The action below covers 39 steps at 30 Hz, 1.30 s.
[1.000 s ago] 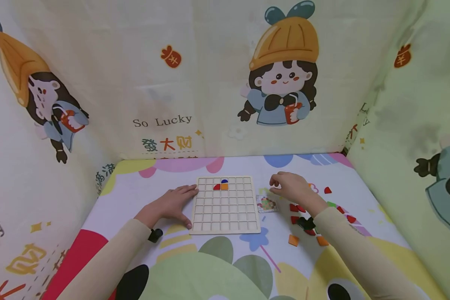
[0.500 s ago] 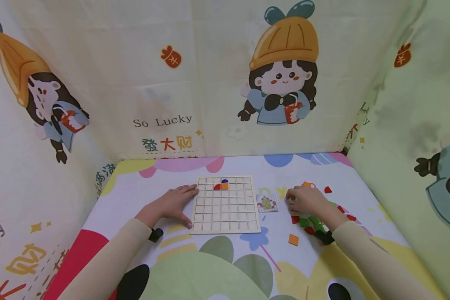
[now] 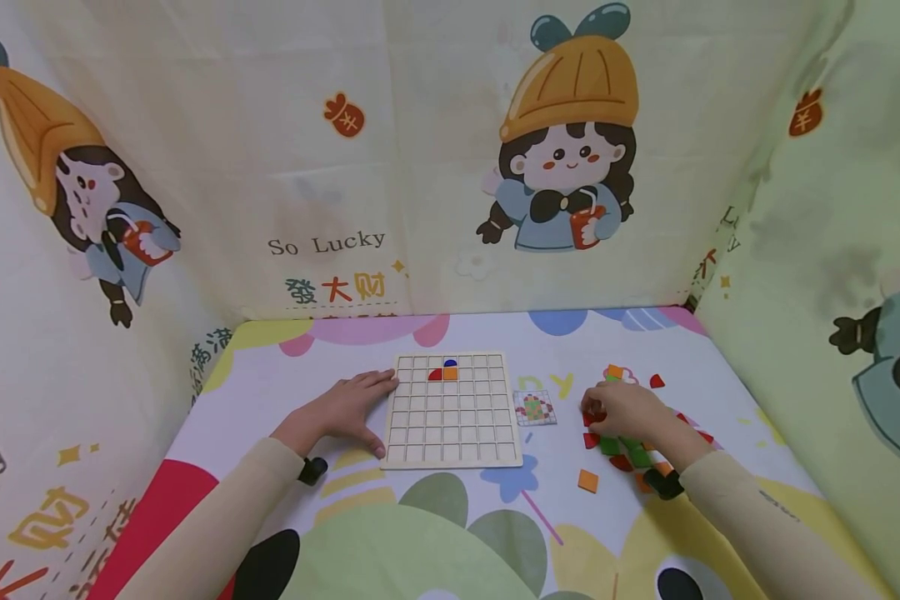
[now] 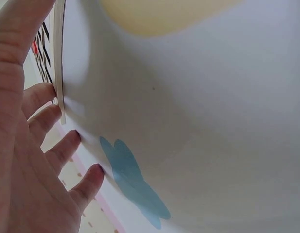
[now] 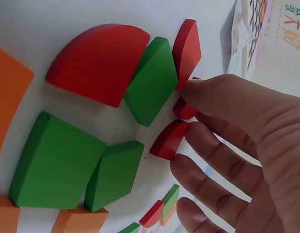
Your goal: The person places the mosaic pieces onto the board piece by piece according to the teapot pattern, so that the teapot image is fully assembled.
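Gridded board [image 3: 452, 425] lies flat mid-view in my head camera, its left edge meeting the fingertips of the person's left hand [image 3: 345, 408], which rests spread and straight-fingered, without a grip. Just off the right edge sits a picture card [image 3: 535, 407]; beyond it, a strip of cloth gives room before the scattered pieces, and more cloth stretches off the near edge.

Pale and square-celled, the board carries three pieces in adjoining cells toward its far side: a blue half-round [image 3: 451, 363], an orange square [image 3: 451, 375] and a red quarter-round [image 3: 436, 375].

Over the scatter, the person's right hand [image 3: 630, 412] curves thumb and fingers close about a small red piece [image 5: 185, 110]; I can't tell whether they pinch it. Around it I see thick, smooth pieces: a large red quarter-round [image 5: 98, 63], a green diamond [image 5: 152, 82]. Printed cloth [image 3: 420, 542] covers the table; creased cream fabric [image 3: 270, 150] hangs behind.
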Tool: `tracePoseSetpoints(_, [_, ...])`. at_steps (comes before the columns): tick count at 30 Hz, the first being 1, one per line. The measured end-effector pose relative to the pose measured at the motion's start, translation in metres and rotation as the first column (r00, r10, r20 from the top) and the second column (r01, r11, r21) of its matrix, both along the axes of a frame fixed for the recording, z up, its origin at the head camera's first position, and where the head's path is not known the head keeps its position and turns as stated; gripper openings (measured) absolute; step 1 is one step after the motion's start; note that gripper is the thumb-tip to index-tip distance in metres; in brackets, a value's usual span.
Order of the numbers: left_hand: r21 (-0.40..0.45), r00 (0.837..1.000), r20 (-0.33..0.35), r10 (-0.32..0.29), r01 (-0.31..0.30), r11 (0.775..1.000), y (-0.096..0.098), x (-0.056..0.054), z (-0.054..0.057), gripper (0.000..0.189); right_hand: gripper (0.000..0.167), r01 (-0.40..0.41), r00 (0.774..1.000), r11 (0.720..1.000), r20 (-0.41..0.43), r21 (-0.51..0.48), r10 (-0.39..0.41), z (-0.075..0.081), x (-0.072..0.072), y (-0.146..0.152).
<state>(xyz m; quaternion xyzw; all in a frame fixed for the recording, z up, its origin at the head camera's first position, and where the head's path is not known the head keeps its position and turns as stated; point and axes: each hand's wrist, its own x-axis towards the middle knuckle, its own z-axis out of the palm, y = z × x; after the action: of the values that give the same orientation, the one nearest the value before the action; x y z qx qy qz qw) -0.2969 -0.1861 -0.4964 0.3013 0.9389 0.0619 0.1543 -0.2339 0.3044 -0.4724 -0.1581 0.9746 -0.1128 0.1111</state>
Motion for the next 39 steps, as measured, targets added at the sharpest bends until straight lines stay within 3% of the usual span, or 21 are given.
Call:
tracePoseSetpoints(25, [-0.021, 1.0, 0.003, 0.023, -0.023, 1.0, 0.002, 0.0, -0.001, 0.131, 0.02, -0.005, 0.999, 1.0, -0.054, -0.028, 0.004, 0.007, -0.009, -0.028])
tracePoseSetpoints(39, [-0.004, 1.0, 0.002, 0.016, -0.016, 1.0, 0.001, 0.002, 0.002, 0.13, 0.021, -0.028, 0.998, 0.999, -0.059, -0.045, 0.025, 0.013, -0.023, -0.048])
